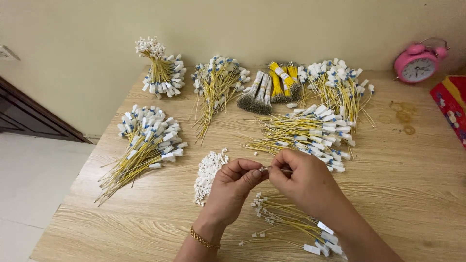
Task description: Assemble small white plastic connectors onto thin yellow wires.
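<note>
My left hand [233, 187] and my right hand [303, 182] meet over the middle of the wooden table [403, 194]. Between their fingertips they pinch a thin yellow wire with a small white connector [264, 169] at its tip. Under my right wrist lies a small bunch of yellow wires [291, 223] with white connectors and white tags. A heap of loose white connectors [208, 174] sits just left of my left hand. A gold bracelet [204, 239] circles my left wrist.
Several bundles of yellow tagged wires [145, 145] spread across the table's far half, with grey and yellow bound bunches [269, 87] at the back. A pink alarm clock [418, 63] stands at the back right, a red packet [451, 104] at the right edge.
</note>
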